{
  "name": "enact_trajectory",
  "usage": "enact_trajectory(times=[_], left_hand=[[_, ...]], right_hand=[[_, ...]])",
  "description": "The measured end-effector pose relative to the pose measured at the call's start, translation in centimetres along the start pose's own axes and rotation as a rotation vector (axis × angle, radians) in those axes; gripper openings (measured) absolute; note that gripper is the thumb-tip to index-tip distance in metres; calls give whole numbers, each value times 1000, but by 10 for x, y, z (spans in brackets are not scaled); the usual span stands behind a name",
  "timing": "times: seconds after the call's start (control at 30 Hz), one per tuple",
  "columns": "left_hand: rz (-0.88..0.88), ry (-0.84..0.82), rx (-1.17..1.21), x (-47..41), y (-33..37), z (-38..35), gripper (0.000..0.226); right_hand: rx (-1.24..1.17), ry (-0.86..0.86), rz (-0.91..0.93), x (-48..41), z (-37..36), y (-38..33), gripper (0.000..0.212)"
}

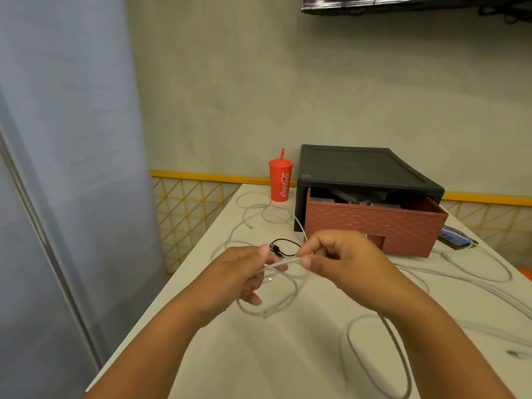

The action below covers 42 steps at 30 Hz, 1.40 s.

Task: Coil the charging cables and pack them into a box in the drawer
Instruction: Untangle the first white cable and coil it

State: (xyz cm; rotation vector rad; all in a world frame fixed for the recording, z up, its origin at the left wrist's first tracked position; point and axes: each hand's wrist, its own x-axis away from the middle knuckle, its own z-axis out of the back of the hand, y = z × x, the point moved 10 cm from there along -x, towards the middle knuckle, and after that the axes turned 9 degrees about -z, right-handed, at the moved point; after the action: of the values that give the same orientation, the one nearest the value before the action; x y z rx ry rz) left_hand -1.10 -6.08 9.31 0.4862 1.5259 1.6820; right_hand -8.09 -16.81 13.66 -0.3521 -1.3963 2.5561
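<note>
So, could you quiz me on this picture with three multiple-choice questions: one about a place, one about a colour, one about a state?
1. Where does the red cup stand?
A) left of the drawer unit
B) inside the drawer
C) on top of the unit

2. What colour is the cable that the left hand and right hand hold?
A) black
B) white
C) red

3. What state is the drawer in?
A) fully shut
B) pulled partway out
C) taken out and turned upside down

Answers:
1 A: the cup stands on the table, beside the unit's left side.
2 B: both hands pinch a white strand with loops hanging below.
3 B: the drawer's reddish front sticks out of the black frame.
</note>
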Motion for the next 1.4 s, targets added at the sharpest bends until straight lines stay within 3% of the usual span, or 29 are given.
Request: enact_trajectory(times=[0.07,0.17,0.33,0.43,0.53,0.63,0.67,0.77,0.93,1.03,1.27,1.4], left_hand=[[4,8,23,-3,2,-3,45],[50,28,-22,-5,-3,-4,36],[192,99,-15,-5,-17,4,45],[261,104,270,-5,-23,1,47],[255,-38,689,-5,-15,-11,37],[117,-250,1051,-5,12,-22,21],[54,-258,1103,-5,21,-20,28],[-49,17,988,-4,17,11,45],[-143,62,1088,-19,35,24,44],[-168,252,1174,-20,40,33,37],[-256,387,702,-31,47,39,21],[-242,364,499,-32,40,33,27]], right_hand=[[-1,81,46,-2,9,-4,18],[-1,184,100,-3,18,-8,22],[69,256,177,-4,17,-16,23],[132,274,229,-5,14,-21,21],[150,280,221,-10,15,-14,13],[61,288,188,-13,21,-1,12],[15,285,172,-13,21,4,14],[-90,272,64,-16,20,27,19],[-212,265,-114,-16,12,59,23],[-187,224,-151,-16,3,60,22],[45,81,-181,-11,-13,40,25],[71,31,-128,-1,-12,16,31]])
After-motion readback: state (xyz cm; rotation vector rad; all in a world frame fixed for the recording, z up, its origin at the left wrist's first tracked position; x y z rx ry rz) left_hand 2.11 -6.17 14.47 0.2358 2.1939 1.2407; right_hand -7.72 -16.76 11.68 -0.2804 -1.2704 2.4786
